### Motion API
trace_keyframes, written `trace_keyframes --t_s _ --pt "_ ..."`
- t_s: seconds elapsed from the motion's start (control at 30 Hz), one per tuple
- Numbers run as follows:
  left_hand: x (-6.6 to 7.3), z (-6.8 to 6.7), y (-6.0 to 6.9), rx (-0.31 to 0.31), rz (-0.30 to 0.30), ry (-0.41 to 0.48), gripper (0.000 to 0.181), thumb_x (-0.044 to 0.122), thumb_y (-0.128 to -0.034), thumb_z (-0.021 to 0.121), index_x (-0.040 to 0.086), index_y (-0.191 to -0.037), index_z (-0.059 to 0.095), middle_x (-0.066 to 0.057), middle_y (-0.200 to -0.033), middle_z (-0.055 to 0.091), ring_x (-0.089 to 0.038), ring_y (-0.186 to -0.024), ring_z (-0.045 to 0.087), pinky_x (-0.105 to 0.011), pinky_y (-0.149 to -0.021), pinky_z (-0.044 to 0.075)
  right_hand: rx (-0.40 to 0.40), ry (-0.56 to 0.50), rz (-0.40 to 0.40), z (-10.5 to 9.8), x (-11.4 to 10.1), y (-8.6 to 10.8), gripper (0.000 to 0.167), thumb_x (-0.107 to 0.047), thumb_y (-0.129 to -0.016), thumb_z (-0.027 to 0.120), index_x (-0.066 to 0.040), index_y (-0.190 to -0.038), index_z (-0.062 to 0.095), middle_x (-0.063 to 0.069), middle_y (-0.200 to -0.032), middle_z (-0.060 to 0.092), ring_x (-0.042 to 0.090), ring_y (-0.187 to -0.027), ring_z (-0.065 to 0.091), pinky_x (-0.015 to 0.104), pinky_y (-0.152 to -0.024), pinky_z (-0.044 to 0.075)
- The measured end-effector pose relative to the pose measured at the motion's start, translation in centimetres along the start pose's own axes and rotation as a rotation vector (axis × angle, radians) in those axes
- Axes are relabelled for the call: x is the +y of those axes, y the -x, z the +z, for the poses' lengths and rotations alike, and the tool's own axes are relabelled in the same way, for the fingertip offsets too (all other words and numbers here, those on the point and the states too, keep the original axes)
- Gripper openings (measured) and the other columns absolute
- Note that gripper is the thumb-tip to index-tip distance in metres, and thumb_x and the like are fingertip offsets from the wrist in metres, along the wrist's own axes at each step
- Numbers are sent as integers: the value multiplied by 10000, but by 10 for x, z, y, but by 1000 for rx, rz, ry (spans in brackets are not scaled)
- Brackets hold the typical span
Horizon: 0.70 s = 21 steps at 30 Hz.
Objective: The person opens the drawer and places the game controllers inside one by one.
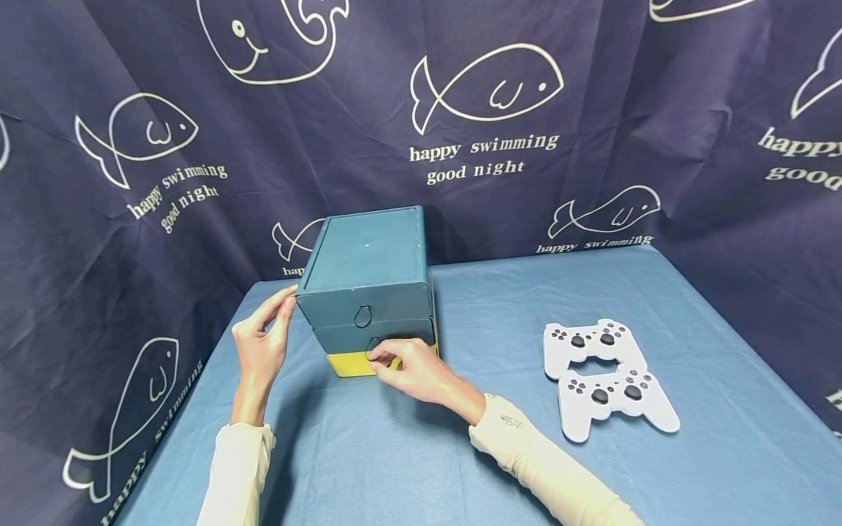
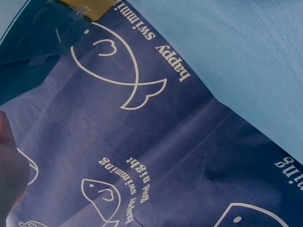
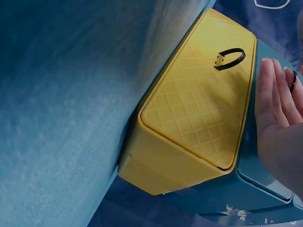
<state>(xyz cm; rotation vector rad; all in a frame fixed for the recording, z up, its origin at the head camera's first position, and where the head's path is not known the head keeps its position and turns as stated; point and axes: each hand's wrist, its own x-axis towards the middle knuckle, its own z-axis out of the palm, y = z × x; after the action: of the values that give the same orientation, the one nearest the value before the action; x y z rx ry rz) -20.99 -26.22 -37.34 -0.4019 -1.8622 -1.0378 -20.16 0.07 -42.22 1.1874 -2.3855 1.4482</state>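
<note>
Your left hand and right hand at a stacked drawer unit, left of centre on the blue cloth

Left to right: your left fingertips touch the unit's upper left front edge, fingers partly extended and not wrapped round anything; unit stands upright against the navy fish-print backdrop, top drawer and middle drawer teal, bottom drawer yellow, fronts looking flush; your right thumb and finger pinch the middle drawer's black loop, other fingers fairly straight, hand in front of the yellow front; well apart at far right, two white game controllers lie buttons up, back one touching the front one
</note>
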Motion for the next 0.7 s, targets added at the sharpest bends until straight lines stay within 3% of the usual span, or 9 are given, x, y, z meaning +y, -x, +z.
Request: trace_keyframes --t_s 0.2,0.7 --pt "0 0 -1 4 10 3 176 -15 -948 729 -24 -1116 783 -174 -1015 769 11 -929 708 -139 -858 500 14 -50 -2 2 -3 2 158 -104 -965 699 -18 -1085 754 -20 -943 740 57 -873 656 235 -722 546" --pt "2 0 -1 1 10 -8 168 4 -975 704 -66 -1113 766 -214 -1016 758 -36 -930 724 -136 -865 493 26 -86 -10 4 -7 7 136 -83 -952 708 -31 -1071 748 10 -937 742 62 -874 661 224 -717 554"
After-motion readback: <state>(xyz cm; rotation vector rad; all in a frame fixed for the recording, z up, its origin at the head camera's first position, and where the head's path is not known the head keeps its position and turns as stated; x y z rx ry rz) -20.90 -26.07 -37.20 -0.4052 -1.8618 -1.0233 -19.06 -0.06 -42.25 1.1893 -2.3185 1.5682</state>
